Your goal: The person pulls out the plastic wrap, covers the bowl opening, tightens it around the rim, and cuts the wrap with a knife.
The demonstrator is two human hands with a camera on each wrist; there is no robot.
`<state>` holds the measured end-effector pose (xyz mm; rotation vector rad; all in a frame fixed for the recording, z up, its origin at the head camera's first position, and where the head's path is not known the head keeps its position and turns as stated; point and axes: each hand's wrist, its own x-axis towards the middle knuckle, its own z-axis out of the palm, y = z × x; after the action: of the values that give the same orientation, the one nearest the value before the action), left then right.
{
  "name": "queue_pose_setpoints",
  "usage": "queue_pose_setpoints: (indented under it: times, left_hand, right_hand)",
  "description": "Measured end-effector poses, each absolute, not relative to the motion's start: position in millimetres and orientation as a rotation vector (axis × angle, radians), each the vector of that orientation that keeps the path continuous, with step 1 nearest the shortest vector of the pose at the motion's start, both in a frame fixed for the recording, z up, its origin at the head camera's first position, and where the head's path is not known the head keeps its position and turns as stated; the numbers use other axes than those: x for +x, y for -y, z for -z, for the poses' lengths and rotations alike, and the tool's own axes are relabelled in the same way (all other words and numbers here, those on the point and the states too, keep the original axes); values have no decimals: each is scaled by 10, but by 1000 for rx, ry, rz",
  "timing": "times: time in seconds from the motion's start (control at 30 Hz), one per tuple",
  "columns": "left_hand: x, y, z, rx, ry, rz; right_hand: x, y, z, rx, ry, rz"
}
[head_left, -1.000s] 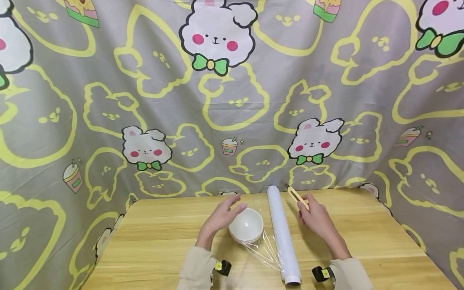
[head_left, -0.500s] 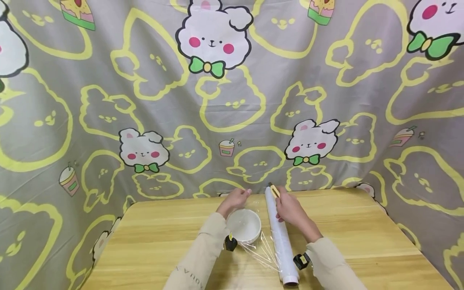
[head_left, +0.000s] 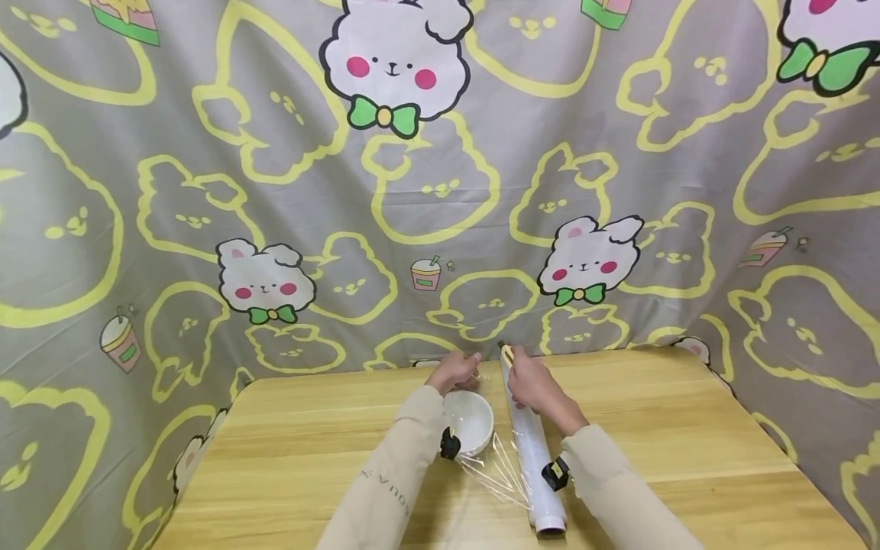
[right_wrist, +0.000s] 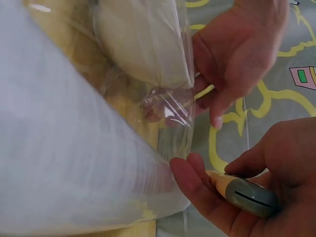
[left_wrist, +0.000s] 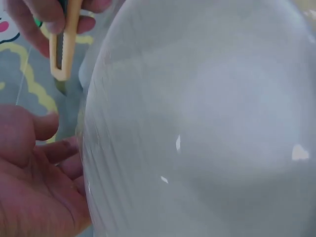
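My right hand (head_left: 539, 384) grips a yellow utility knife (left_wrist: 74, 37), its blade tip out, at the far end of a cling film roll (head_left: 532, 466). In the right wrist view, fingertips of that hand touch the film by the roll's end. My left hand (head_left: 455, 371) is just behind a white bowl (head_left: 474, 422). Clear cling film (right_wrist: 180, 111) stretches over the bowl and across to the roll. The left fingers (right_wrist: 153, 112) reach beneath the film's far edge, seen through it, while the thumb (right_wrist: 217, 111) stands apart from it.
Bowl and roll stand on a wooden table (head_left: 309, 443). A grey patterned curtain (head_left: 385, 290) hangs right behind its far edge and along both sides. Each wrist wears a small black camera (head_left: 555, 473).
My right hand has brought the knife left from beside the roll to its far end. My left hand has moved from the bowl's left side to behind it, toward the film's edge.
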<state>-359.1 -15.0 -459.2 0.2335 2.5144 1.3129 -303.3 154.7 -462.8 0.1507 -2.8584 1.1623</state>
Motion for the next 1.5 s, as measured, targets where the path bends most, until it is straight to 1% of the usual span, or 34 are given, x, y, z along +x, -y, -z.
queue_pose_setpoints:
  times: [0.2, 0.43, 0.63, 0.93, 1.1, 1.23, 1.4, 1.5]
  left_hand:
    - [-3614, 58, 4629, 236, -2543, -1325]
    - [-3671, 26, 4726, 111, -2452, -1456]
    - [-3688, -13, 4764, 88, -2140, -1673]
    - [-3820, -31, 4846, 97, -2003, -1645]
    - [-3902, -8, 4866, 93, -1919, -1653]
    - [-3920, 3, 4901, 75, -1898, -1660]
    - [-3923, 9, 4888, 144, -1907, -1672]
    - [-3937, -4, 4873, 143, -1902, -1679]
  right_hand:
    - [-3098, -1541, 4662, 109, 2912, -1120]
    - [-3125, -1532, 4648, 104, 2958, -1075]
    - [-3129, -1537, 4627, 99, 2965, -1004]
    - [-3195, -1486, 4657, 96, 2949, -979]
    - [-3235, -1425, 4628, 39, 2999, -955]
    - [-3240, -1392, 4611, -5, 3042, -946]
    - [-3288, -1393, 4596, -24, 3035, -936]
    - [-3304, -1389, 4577, -6, 3031, -885]
